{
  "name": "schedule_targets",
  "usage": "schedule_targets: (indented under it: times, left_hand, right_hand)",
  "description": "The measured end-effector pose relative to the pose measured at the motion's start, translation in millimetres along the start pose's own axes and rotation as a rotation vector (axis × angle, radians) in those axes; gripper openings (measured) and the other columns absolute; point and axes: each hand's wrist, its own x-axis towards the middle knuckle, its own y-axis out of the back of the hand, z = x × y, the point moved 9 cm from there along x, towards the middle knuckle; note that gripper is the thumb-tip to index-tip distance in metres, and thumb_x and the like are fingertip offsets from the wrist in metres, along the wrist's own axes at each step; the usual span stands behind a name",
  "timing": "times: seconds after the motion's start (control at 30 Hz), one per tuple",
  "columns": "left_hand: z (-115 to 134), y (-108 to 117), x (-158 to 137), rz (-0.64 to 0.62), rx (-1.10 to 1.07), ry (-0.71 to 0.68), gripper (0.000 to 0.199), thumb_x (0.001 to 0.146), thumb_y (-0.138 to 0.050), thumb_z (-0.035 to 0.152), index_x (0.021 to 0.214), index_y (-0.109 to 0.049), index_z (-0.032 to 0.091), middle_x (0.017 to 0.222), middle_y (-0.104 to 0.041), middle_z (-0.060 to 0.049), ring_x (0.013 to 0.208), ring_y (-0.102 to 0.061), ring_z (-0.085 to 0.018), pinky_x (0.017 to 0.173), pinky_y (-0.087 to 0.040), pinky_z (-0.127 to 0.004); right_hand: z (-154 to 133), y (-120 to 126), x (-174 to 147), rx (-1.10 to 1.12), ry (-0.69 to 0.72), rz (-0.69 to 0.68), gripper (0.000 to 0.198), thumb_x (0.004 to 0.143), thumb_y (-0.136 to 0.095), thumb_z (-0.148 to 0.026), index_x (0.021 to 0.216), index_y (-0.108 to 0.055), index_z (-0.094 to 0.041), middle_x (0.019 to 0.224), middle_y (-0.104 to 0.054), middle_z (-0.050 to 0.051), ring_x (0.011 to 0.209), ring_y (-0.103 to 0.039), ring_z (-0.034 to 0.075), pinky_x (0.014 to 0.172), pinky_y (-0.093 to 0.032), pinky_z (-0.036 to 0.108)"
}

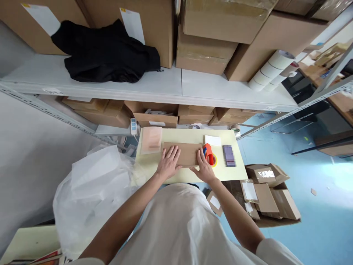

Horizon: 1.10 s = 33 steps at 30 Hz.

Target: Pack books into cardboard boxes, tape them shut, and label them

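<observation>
A flat brown cardboard box [187, 154] lies on the pale yellow table [150, 171] in front of me. My left hand [169, 162] rests on its left end, fingers stretched out over the top. On the right end lies my right hand [204, 165], its fingers also extended. Just beyond that hand is a red tape dispenser [208, 151] with a yellow-edged roll. Pinkish plastic sleeves [151, 140] lie at the table's left. White paper slips [212, 140] and a purple, partly pixelated item [228, 155] lie to the right.
A grey shelf [165, 86] behind the table carries large cartons [215, 22], a black garment [110, 51] and white label rolls [271, 70]. A clear plastic bag [93, 198] bulges at the left. Right of the table, a large carton holds several small boxes [266, 198] on the blue floor.
</observation>
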Motion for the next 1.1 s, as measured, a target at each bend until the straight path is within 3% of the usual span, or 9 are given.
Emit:
schedule_targets:
  times: [0.13,0.2,0.37,0.57,0.7,0.8,0.9,1.0,1.1]
  left_hand:
    - [-1.4,-2.2,1.7,0.026,-0.063,0.007,0.072,0.084,-0.054,0.040,0.146,-0.026,0.017,0.151,-0.029,-0.014,0.141,-0.021,-0.032,0.114,-0.009,-0.054]
    - [-1.8,-2.7,1.3,0.026,-0.069,0.016,0.072,0.084,-0.055,0.039,0.146,-0.027,0.018,0.151,-0.029,-0.013,0.141,-0.022,-0.032,0.114,-0.010,-0.053]
    - [0.7,-6.4,-2.0,0.005,-0.027,0.032,0.071,0.084,-0.056,0.040,0.146,-0.028,0.019,0.151,-0.028,-0.012,0.141,-0.021,-0.030,0.114,-0.010,-0.052]
    - [5.6,-7.8,-9.5,-0.006,0.005,0.048,0.072,0.084,-0.057,0.042,0.145,-0.029,0.019,0.151,-0.030,-0.011,0.140,-0.023,-0.030,0.113,-0.014,-0.052]
    - [8.4,-7.2,-13.3,0.007,0.001,0.063,0.071,0.084,-0.056,0.042,0.145,-0.029,0.018,0.151,-0.029,-0.012,0.140,-0.023,-0.029,0.113,-0.014,-0.052]
    - [8.3,-6.5,-14.1,0.031,-0.013,0.082,0.072,0.083,-0.056,0.044,0.145,-0.030,0.018,0.151,-0.029,-0.012,0.140,-0.023,-0.029,0.113,-0.015,-0.052]
    - [8.7,-5.7,-14.4,0.059,-0.033,0.076,0.072,0.083,-0.056,0.045,0.145,-0.031,0.018,0.151,-0.030,-0.012,0.140,-0.024,-0.030,0.113,-0.014,-0.053]
    - [8.4,-4.8,-15.0,0.086,-0.052,0.074,0.072,0.082,-0.055,0.046,0.145,-0.031,0.019,0.150,-0.030,-0.013,0.140,-0.024,-0.031,0.113,-0.014,-0.053]
    - [8.2,-3.4,-15.3,0.102,-0.073,0.080,0.073,0.082,-0.056,0.047,0.145,-0.031,0.019,0.151,-0.030,-0.013,0.140,-0.024,-0.032,0.113,-0.015,-0.054]
  right_hand:
    - [78.3,1.1,-14.5,0.173,-0.282,0.168,0.056,0.094,-0.021,-0.045,0.140,-0.034,-0.016,0.141,-0.042,0.017,0.134,-0.036,0.028,0.101,-0.037,0.049]
    - [107.2,-12.8,-13.8,0.199,-0.408,0.137,0.050,0.092,-0.026,-0.044,0.126,-0.050,-0.016,0.128,-0.055,0.016,0.128,-0.043,0.028,0.099,-0.038,0.050]
    - [120.2,-46.0,12.7,0.234,-0.441,0.041,0.041,0.081,-0.048,-0.039,0.113,-0.056,-0.015,0.102,-0.067,0.017,0.117,-0.053,0.032,0.106,-0.024,0.057]
    - [129.3,-48.8,21.5,0.368,-0.488,0.093,0.048,0.075,-0.045,-0.034,0.121,-0.048,-0.021,0.092,-0.068,0.012,0.097,-0.063,0.031,0.094,-0.034,0.059]
    - [145.1,-7.8,28.2,0.473,-0.454,0.152,0.057,0.074,-0.040,-0.037,0.126,-0.044,-0.016,0.091,-0.066,0.009,0.080,-0.064,0.024,0.076,-0.047,0.045]
    - [148.2,62.3,43.0,0.650,-0.382,0.374,0.054,0.077,-0.036,-0.038,0.127,-0.042,-0.018,0.093,-0.064,0.005,0.078,-0.061,0.019,0.070,-0.048,0.033]
    - [123.5,136.8,61.0,0.825,-0.231,0.609,0.035,0.080,-0.043,-0.041,0.104,-0.057,-0.020,0.089,-0.061,0.002,0.078,-0.057,0.016,0.069,-0.045,0.028]
    - [67.5,160.7,89.4,0.857,-0.106,0.414,0.030,0.080,-0.052,-0.048,0.075,-0.058,-0.019,0.070,-0.055,0.000,0.066,-0.050,0.014,0.061,-0.042,0.025]
    - [15.9,141.0,105.1,0.849,-0.055,0.080,0.036,0.077,-0.058,-0.053,0.064,-0.056,-0.019,0.061,-0.050,-0.002,0.057,-0.044,0.012,0.053,-0.038,0.025]
